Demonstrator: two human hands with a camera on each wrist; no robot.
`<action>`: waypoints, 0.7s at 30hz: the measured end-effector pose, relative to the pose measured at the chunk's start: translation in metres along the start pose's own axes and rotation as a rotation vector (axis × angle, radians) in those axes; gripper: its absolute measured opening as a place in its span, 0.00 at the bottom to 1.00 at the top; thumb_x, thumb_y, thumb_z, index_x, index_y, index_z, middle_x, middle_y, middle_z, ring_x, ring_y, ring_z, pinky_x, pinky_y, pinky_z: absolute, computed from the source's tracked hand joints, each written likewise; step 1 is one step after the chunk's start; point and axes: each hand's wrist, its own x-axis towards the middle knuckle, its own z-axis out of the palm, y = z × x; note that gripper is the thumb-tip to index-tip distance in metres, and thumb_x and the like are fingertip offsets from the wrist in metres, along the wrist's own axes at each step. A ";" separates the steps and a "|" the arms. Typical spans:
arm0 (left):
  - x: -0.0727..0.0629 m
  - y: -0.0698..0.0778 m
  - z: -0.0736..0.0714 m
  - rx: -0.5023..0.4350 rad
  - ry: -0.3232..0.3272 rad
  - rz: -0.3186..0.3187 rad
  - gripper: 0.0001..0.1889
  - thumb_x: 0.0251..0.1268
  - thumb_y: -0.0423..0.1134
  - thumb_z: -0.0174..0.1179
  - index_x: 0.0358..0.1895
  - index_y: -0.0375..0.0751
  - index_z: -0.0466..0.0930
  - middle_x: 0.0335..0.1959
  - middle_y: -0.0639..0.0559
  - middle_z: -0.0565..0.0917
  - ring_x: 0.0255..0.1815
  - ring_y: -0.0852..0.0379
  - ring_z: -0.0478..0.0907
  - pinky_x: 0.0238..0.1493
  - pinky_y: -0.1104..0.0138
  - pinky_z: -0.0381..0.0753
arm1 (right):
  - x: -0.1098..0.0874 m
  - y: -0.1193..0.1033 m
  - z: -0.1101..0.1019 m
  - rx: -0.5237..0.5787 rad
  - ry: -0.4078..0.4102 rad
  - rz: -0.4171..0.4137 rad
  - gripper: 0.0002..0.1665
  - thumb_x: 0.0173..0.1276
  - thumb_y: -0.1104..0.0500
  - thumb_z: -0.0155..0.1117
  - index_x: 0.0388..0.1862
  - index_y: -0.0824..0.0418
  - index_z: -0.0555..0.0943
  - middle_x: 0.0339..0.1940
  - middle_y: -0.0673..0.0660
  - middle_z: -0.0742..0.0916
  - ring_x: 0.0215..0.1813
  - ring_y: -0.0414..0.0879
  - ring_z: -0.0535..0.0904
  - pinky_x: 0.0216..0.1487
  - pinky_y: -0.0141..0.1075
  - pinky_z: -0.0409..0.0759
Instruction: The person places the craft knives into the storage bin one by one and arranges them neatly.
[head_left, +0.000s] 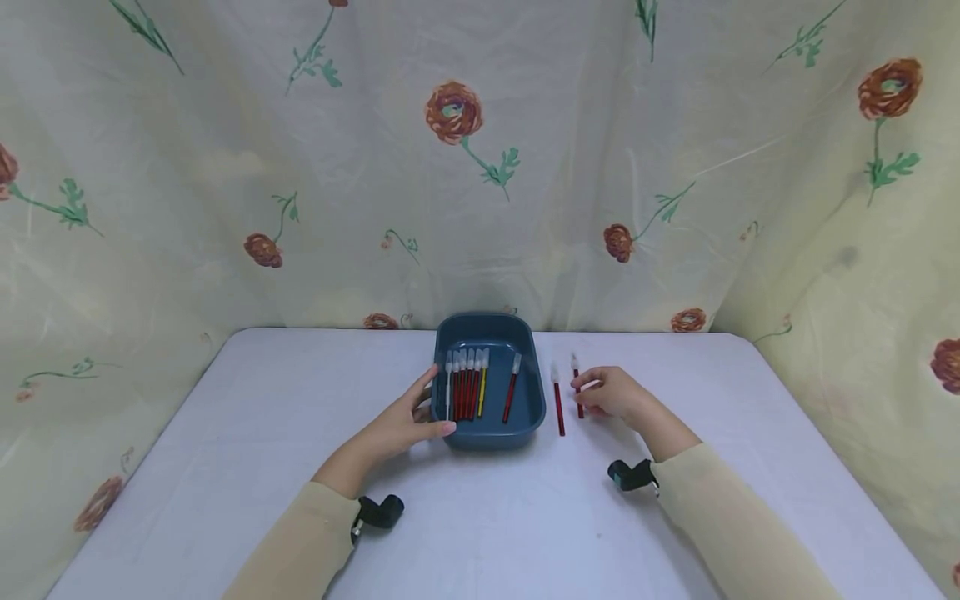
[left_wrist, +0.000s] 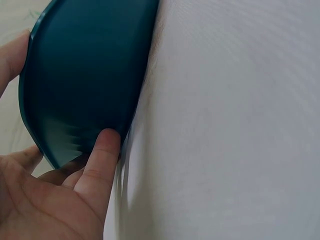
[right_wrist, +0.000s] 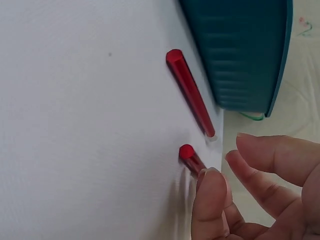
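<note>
A blue plastic tray [head_left: 491,443] stands at the far middle of the table. My left hand [head_left: 405,421] holds its near left corner, thumb against the outer wall and fingers along the left side. Inside lie a row of capped pens [head_left: 470,392], mostly red, with a white one and a yellow one at its ends, and a separate red pen [head_left: 510,396]. Right of the tray, one red pen [head_left: 558,404] lies on the cloth. My right hand [head_left: 611,393] is at another red pen [right_wrist: 190,156], thumb and fingers apart around it; the fingertips partly hide it.
A white cloth covers the table [head_left: 495,533]. Behind it and along the sides hangs a flowered curtain [head_left: 540,250], close to the tray's far end. A black wrist camera [head_left: 381,512] sits at the left cuff, another camera [head_left: 630,475] at the right.
</note>
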 end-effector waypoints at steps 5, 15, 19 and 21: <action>-0.001 0.000 -0.002 -0.016 -0.015 0.009 0.53 0.61 0.45 0.72 0.82 0.63 0.43 0.80 0.36 0.52 0.77 0.37 0.57 0.69 0.45 0.65 | 0.004 0.005 0.002 -0.022 0.016 0.012 0.16 0.71 0.65 0.63 0.56 0.68 0.80 0.44 0.62 0.82 0.36 0.47 0.77 0.36 0.33 0.81; 0.001 0.000 -0.003 -0.001 -0.010 0.008 0.54 0.60 0.45 0.73 0.82 0.63 0.43 0.80 0.36 0.53 0.76 0.36 0.58 0.69 0.44 0.65 | 0.009 0.012 0.007 -0.058 0.051 -0.041 0.13 0.67 0.68 0.63 0.50 0.70 0.81 0.27 0.55 0.81 0.27 0.42 0.75 0.29 0.31 0.76; 0.000 0.000 -0.003 -0.006 -0.012 0.008 0.54 0.61 0.44 0.73 0.82 0.62 0.42 0.80 0.35 0.52 0.77 0.36 0.57 0.69 0.44 0.65 | 0.010 0.012 0.008 -0.088 0.068 -0.024 0.13 0.66 0.68 0.65 0.50 0.69 0.81 0.28 0.55 0.82 0.28 0.42 0.76 0.30 0.31 0.76; 0.000 0.000 -0.003 -0.009 -0.014 0.008 0.54 0.61 0.44 0.72 0.82 0.62 0.42 0.80 0.35 0.52 0.77 0.36 0.57 0.69 0.44 0.65 | 0.010 0.012 0.008 -0.112 0.078 -0.010 0.14 0.66 0.67 0.66 0.50 0.68 0.82 0.30 0.56 0.83 0.29 0.43 0.77 0.31 0.32 0.76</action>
